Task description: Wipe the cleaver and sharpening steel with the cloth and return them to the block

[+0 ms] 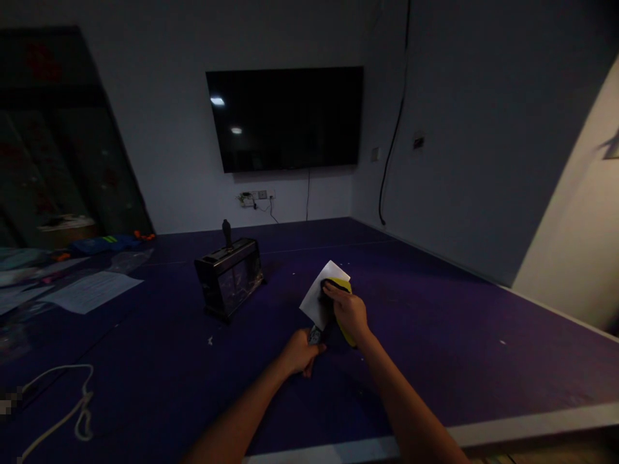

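My left hand [300, 352] is closed around the handle of a kitchen cleaver [315, 299], held over the purple tabletop. Its broad, shiny blade points up and away from me. My right hand [351, 312] presses a yellow and dark cloth [346, 283] against the right side of the blade, fingers bent over the cloth. Part of the blade is hidden behind cloth and fingers. To the left of both hands stands a black knife block [227, 277] with see-through sides and one dark knife handle [227, 233] sticking out of its top.
Paper sheets [94, 291] and clear plastic wrapping lie on the table's left side. A white cable [83, 403] curls at the lower left. Small white scraps [210, 340] dot the purple table [435, 335]. A television [290, 119] hangs on the far wall.
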{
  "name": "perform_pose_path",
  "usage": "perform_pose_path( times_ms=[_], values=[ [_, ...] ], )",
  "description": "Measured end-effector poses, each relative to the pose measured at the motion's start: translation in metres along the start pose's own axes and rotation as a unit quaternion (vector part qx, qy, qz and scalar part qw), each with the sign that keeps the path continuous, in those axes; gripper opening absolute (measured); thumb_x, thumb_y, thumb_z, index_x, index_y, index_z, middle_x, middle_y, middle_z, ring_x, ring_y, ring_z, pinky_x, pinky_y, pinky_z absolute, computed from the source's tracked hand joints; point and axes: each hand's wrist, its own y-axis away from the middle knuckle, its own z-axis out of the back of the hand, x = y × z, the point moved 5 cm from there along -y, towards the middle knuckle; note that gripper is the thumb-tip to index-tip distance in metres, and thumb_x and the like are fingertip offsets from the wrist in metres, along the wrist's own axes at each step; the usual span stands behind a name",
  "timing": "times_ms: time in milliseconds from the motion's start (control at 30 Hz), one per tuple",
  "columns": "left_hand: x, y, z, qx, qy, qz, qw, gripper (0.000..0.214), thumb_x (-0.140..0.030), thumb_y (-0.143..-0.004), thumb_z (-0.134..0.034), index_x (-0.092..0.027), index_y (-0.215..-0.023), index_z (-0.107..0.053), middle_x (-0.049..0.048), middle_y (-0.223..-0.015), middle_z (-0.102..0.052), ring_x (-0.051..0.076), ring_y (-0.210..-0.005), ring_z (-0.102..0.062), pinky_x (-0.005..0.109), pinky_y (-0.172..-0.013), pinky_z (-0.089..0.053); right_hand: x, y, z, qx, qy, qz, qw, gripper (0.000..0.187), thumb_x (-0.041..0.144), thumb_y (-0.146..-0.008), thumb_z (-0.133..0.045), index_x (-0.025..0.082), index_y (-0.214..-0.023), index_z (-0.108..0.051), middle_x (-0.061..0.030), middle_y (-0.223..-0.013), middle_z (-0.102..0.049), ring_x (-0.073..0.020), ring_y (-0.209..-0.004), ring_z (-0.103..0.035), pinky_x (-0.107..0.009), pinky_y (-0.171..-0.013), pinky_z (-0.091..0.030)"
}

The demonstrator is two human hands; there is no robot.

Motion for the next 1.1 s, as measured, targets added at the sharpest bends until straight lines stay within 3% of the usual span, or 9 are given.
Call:
perform_pose_path(
  times_ms=[233,500,633,800,1100],
  values=[
    [0.004,-0.004,0.004,-0.043,0.065,0.014,0.997,0.029,-0.039,-0.072,-0.056,-0.017,-0.056,-0.043,-0.0049,-0.033,-0.041,0.012,-0.026,-0.044,0.021,-0.031,-0.031,0.039,0.010,-0.033,0.135,-0.072,0.103,0.983,0.051,0.001,-0.069,-0.041,0.027,-0.104,-0.068,0.0016,-0.115,-0.062,-0.0147,-0.104,-0.060,-0.027,-0.090,-0.048],
    [0.005,-0.005,0.003,-0.037,0.060,0.006,0.998,0.033,-0.045,-0.070,-0.057,-0.018,-0.056,-0.043,-0.0054,-0.035,-0.041,0.011,-0.027,-0.044,0.020,-0.030,-0.031,0.039,0.011,-0.032,0.150,-0.109,0.113,0.976,0.051,0.001,-0.068,-0.040,0.028,-0.101,-0.069,0.0028,-0.112,-0.064,-0.0143,-0.105,-0.060,-0.026,-0.090,-0.048],
    [0.003,-0.003,0.003,-0.026,0.034,0.013,0.999,0.025,-0.038,-0.071,-0.057,-0.018,-0.065,-0.044,-0.0071,-0.036,-0.042,0.011,-0.027,-0.043,0.019,-0.031,-0.031,0.026,0.006,-0.026,0.111,-0.113,0.080,0.984,0.049,0.002,-0.072,-0.039,0.028,-0.100,-0.069,0.0042,-0.113,-0.064,-0.0127,-0.106,-0.059,-0.026,-0.090,-0.048],
    [0.000,0.000,0.002,0.011,-0.029,0.018,0.999,0.025,-0.038,-0.074,-0.057,-0.018,-0.074,-0.042,-0.0091,-0.036,-0.042,0.011,-0.028,-0.043,0.019,-0.033,-0.031,-0.001,0.000,-0.006,0.025,-0.057,-0.020,0.998,0.048,0.005,-0.074,-0.041,0.032,-0.104,-0.067,0.0065,-0.116,-0.062,-0.0136,-0.103,-0.060,-0.027,-0.088,-0.049],
    [-0.006,0.002,-0.003,0.059,-0.131,0.008,0.990,0.017,-0.031,-0.076,-0.053,-0.018,-0.080,-0.043,-0.0085,-0.037,-0.044,0.012,-0.031,-0.047,0.019,-0.035,-0.033,-0.029,-0.001,0.032,-0.104,0.005,-0.109,0.989,0.049,0.008,-0.076,-0.039,0.030,-0.114,-0.063,0.0040,-0.120,-0.060,-0.0154,-0.105,-0.059,-0.028,-0.091,-0.047]
  ],
)
